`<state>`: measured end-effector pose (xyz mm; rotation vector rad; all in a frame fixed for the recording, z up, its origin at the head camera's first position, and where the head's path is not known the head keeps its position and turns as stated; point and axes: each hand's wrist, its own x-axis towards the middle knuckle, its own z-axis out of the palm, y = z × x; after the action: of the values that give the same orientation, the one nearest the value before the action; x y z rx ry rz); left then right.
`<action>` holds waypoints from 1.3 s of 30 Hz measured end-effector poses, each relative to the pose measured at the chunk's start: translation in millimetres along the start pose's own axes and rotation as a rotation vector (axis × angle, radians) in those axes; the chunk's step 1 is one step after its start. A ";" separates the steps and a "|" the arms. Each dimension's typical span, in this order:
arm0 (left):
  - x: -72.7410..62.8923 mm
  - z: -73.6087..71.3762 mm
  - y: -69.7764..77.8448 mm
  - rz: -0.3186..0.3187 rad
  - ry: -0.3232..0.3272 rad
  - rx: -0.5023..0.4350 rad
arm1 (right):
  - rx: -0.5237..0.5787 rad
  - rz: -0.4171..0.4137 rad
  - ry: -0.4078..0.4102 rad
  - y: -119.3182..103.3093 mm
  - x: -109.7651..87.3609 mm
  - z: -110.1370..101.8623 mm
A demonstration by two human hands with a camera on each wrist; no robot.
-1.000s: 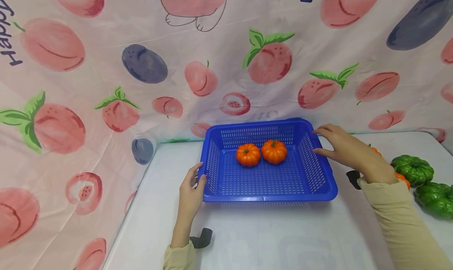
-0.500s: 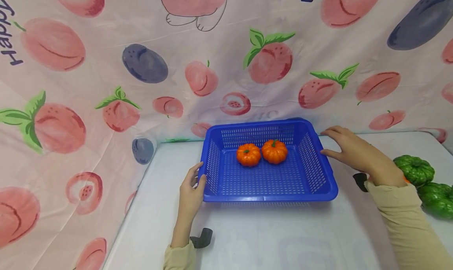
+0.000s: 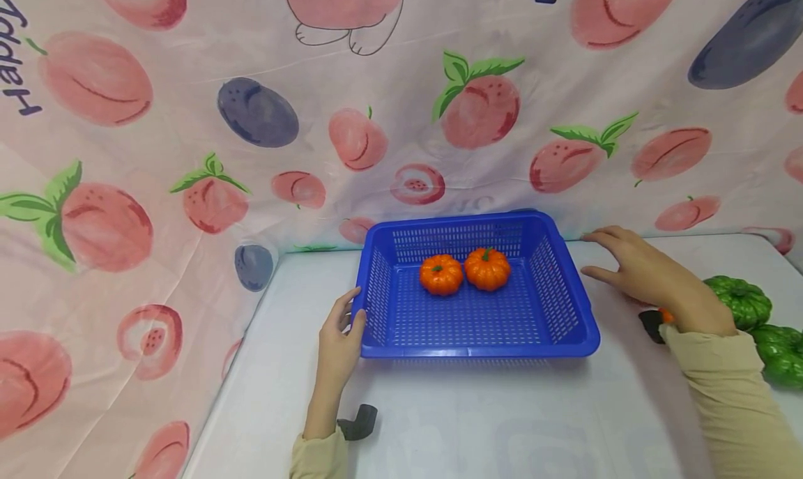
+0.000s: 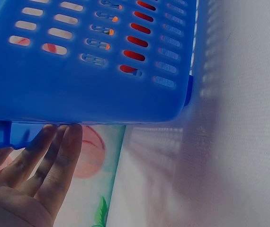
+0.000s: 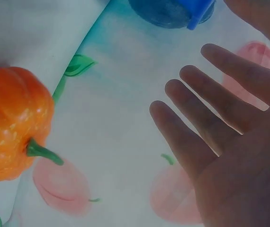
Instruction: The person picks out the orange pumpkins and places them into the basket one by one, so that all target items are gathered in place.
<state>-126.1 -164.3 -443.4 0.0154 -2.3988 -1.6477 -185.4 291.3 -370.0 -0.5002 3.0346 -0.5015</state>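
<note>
A blue plastic basket with slotted walls stands on the white table. Inside it, side by side, sit two small orange pumpkins. My left hand is at the basket's left side; in the left wrist view its fairly straight fingers touch the outer wall. Right of the basket, apart from the rim, my right hand is spread and holds nothing. Beyond it, the right wrist view shows another orange pumpkin with a green stem; my right arm mostly hides it in the head view.
Two green pumpkins lie at the table's right, beside my right forearm. A fruit-printed cloth hangs behind the table and along its left. Dark wrist-worn pieces stick out by the cuffs.
My right hand has moved from the basket's right rim out to the right, and the gap has widened. My left hand, the basket and the pumpkins inside have stayed in place.
</note>
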 end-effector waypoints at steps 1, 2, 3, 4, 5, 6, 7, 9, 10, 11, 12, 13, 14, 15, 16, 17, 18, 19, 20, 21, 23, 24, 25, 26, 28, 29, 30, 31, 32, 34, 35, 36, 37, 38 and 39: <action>-0.3 -0.1 0.4 0.001 0.000 0.001 | 0.001 0.004 -0.001 1.4 -0.2 0.3; -0.5 -0.1 0.8 0.002 -0.001 -0.001 | 0.002 0.008 -0.001 3.1 -0.6 0.6; -0.2 0.0 0.5 -0.001 -0.001 -0.002 | 0.004 0.014 -0.002 4.9 -1.0 0.8; 0.0 0.2 0.3 -0.003 -0.002 -0.001 | 0.005 0.019 -0.005 6.9 -1.4 1.1; 0.3 0.3 0.0 -0.005 -0.002 0.000 | 0.010 0.026 -0.008 8.4 -1.9 1.1; 0.3 0.3 0.1 -0.006 -0.002 0.000 | 0.012 0.033 -0.012 10.1 -2.2 1.2; 0.5 0.5 -0.1 -0.008 -0.002 0.000 | 0.015 0.038 -0.014 11.7 -2.7 1.2; 0.8 0.6 -0.1 -0.009 -0.002 0.003 | 0.020 0.048 -0.017 14.6 -3.7 1.3; 0.5 0.4 0.3 -0.007 -0.002 0.005 | 0.020 0.048 -0.017 16.3 -4.2 1.5; 0.5 0.4 0.3 -0.007 -0.002 0.004 | 0.021 0.049 -0.017 17.9 -4.7 1.6; 0.5 0.3 0.2 -0.006 -0.002 0.006 | 0.021 0.050 -0.017 19.4 -5.3 1.9; 0.5 0.3 0.3 -0.005 -0.003 0.006 | 0.024 0.049 -0.016 20.8 -6.0 2.1; 0.6 0.3 0.1 -0.004 -0.003 0.005 | 0.027 0.049 -0.014 22.3 -6.6 2.3; 0.6 0.3 0.0 -0.004 -0.004 0.005 | 0.028 0.044 -0.015 24.0 -7.1 2.4; 0.7 0.3 -0.1 -0.003 -0.004 0.004 | 0.031 0.041 -0.014 25.7 -7.5 2.6; 0.9 0.4 -0.3 -0.002 -0.004 0.003 | 0.031 0.043 -0.018 27.3 -8.0 2.8; 0.7 0.4 0.0 0.000 -0.004 0.003 | 0.033 0.046 -0.024 29.0 -8.4 3.0; 0.8 0.4 0.1 -0.001 -0.003 0.001 | 0.034 0.045 -0.027 30.7 -8.6 3.2; 1.0 0.7 0.0 -0.002 -0.002 -0.001 | 0.034 0.044 -0.030 32.6 -8.7 3.5; 1.0 0.8 0.3 -0.003 -0.001 -0.001 | 0.032 0.043 -0.034 34.3 -8.9 3.9; 1.0 1.0 0.8 -0.007 0.000 -0.002 | 0.030 0.044 -0.038 37.6 -9.1 5.1; 1.0 1.2 1.2 -0.010 0.001 -0.001 | 0.030 0.044 -0.037 39.2 -9.1 5.8; 1.1 1.4 1.4 -0.011 0.002 -0.001 | 0.029 0.046 -0.039 40.7 -9.3 6.4; 0.9 1.4 2.0 -0.011 0.003 0.000 | 0.028 0.048 -0.039 42.2 -9.4 7.0; 0.6 1.3 2.8 -0.010 0.004 0.004 | 0.027 0.057 -0.045 44.9 -9.7 8.0; 0.4 1.3 3.1 -0.009 0.004 0.005 | 0.027 0.063 -0.048 46.2 -9.8 8.3; 0.3 1.2 3.3 -0.008 0.004 0.005 | 0.026 0.071 -0.054 47.5 -10.0 8.6; 0.3 1.2 3.4 -0.008 0.004 0.006 | 0.025 0.076 -0.058 48.7 -10.1 8.9; 0.1 1.1 3.4 -0.009 0.004 0.006 | 0.027 0.080 -0.059 49.9 -10.2 9.2; -0.1 1.0 3.3 -0.013 0.003 0.007 | 0.026 0.085 -0.062 52.3 -10.2 9.6; -0.2 0.9 3.0 -0.015 0.003 0.008 | 0.026 0.086 -0.063 53.4 -10.3 9.8; -0.2 0.8 2.8 -0.017 0.002 0.008 | 0.026 0.086 -0.064 54.4 -10.4 10.0; -0.3 0.8 2.5 -0.018 0.001 0.009 | 0.027 0.086 -0.064 55.3 -10.5 10.0; -0.3 0.7 2.3 -0.019 0.001 0.008 | 0.029 0.085 -0.065 55.9 -10.6 9.8; -0.3 0.6 2.1 -0.019 0.000 0.009 | 0.029 0.085 -0.066 56.4 -10.8 9.4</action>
<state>-125.7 -162.9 -441.7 0.0403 -2.4134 -1.6453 -191.8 342.3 -397.1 -0.3772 2.9659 -0.5139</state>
